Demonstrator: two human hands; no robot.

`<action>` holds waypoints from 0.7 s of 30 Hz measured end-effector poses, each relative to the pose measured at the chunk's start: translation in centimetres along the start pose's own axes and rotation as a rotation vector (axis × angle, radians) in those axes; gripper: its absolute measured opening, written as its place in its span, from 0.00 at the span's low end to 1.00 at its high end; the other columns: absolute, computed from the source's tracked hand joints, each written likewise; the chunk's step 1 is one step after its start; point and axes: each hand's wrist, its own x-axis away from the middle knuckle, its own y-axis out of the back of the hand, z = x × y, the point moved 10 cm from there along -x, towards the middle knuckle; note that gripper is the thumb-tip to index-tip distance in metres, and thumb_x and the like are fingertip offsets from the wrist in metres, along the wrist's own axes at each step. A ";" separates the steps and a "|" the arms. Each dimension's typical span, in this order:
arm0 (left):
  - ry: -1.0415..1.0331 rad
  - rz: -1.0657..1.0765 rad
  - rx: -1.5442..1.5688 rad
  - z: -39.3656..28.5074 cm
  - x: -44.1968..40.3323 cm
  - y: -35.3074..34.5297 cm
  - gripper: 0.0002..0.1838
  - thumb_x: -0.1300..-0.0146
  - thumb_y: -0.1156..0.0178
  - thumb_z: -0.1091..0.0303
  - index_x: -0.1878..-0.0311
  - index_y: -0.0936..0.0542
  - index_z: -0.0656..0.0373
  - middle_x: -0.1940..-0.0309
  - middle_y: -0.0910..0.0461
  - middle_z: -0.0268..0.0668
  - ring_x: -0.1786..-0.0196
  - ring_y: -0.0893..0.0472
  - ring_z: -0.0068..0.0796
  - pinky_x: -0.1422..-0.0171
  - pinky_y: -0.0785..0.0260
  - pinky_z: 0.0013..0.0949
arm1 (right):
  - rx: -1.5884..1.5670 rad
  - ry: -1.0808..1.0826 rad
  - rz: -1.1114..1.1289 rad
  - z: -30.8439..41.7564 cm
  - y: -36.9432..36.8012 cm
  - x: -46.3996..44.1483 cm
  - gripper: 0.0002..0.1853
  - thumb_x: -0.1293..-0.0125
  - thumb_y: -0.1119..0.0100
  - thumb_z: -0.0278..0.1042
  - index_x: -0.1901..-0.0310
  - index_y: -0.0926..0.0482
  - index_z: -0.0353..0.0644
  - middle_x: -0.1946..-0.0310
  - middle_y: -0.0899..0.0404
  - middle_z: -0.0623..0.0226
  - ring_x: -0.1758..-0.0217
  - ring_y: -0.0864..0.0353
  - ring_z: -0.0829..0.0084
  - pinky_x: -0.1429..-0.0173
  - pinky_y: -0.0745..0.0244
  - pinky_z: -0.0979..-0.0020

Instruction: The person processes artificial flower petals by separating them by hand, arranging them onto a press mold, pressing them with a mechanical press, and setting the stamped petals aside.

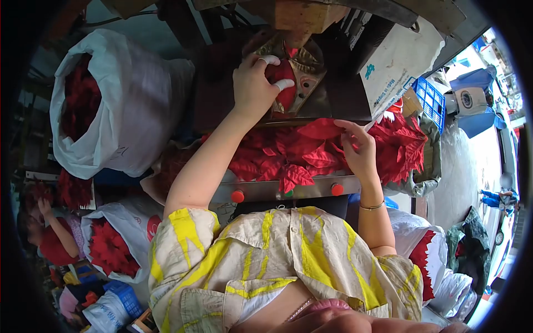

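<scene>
My left hand (pixel 256 83), with white coverings on its fingertips, has thumb and index finger on a piece of red fabric (pixel 285 83) at a brass-coloured metal mould (pixel 308 72). To the right and nearer my body, my right hand (pixel 358 147) pinches the edge of a red fabric leaf (pixel 319 129) above a long pile of red leaf-shaped pieces (pixel 266 150). That pile lies along the front of the machine, over a metal panel (pixel 266 190) with red buttons (pixel 237 196).
A white sack (pixel 133 105) of red pieces stands at the left. More red pieces (pixel 397 147) are bunched at the right, near a blue crate (pixel 430 102). Another person (pixel 55 236) is at the lower left. Machine parts (pixel 300 16) hang over the mould.
</scene>
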 end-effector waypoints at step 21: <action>0.684 0.420 0.935 -0.6 12.8 -1.1 0.14 0.27 0.50 0.81 0.43 0.20 0.66 0.56 0.14 0.42 0.58 0.13 0.28 0.45 0.23 0.28 | 0.798 0.485 0.215 2.3 -13.3 -28.7 0.14 0.34 0.34 0.41 0.59 0.15 0.37 0.67 0.15 0.68 0.65 0.17 0.76 0.59 0.22 0.70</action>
